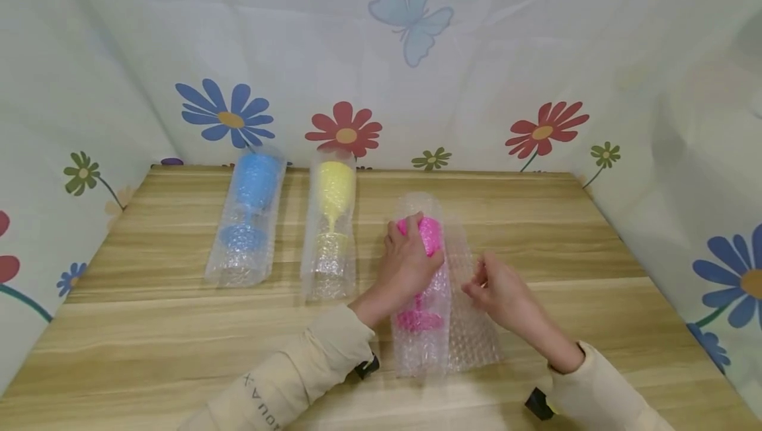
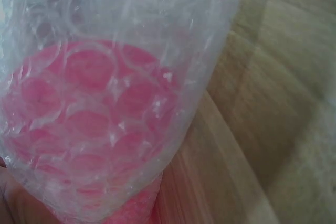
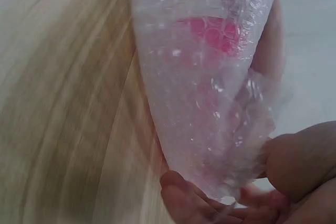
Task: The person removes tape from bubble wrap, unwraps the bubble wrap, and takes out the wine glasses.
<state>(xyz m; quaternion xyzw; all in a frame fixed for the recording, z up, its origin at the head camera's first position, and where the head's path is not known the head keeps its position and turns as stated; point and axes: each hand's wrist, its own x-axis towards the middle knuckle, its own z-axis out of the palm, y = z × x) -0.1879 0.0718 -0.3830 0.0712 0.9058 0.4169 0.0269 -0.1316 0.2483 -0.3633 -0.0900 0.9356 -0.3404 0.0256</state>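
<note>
A pink goblet [image 1: 419, 320], partly rolled in clear bubble wrap [image 1: 473, 332], lies on the table right of centre. My left hand [image 1: 407, 266] grips its cup through the wrap, fingers over one side and thumb on the other. To the right, a loose flap of the wrap spreads over the wood. My right hand [image 1: 503, 292] pinches that flap by its outer edge, as the fingers and thumb in the right wrist view show around the wrap [image 3: 184, 103]. In the left wrist view the pink cup [image 2: 89, 103] shows blurred through the bubbles.
Left of my hands lie a blue goblet [image 1: 256, 180] and a yellow goblet [image 1: 335, 186], each rolled in bubble wrap, side by side. The wooden table [image 1: 565, 239] ends at a white cloth backdrop [image 1: 286, 41] with printed flowers, which also hangs at both sides.
</note>
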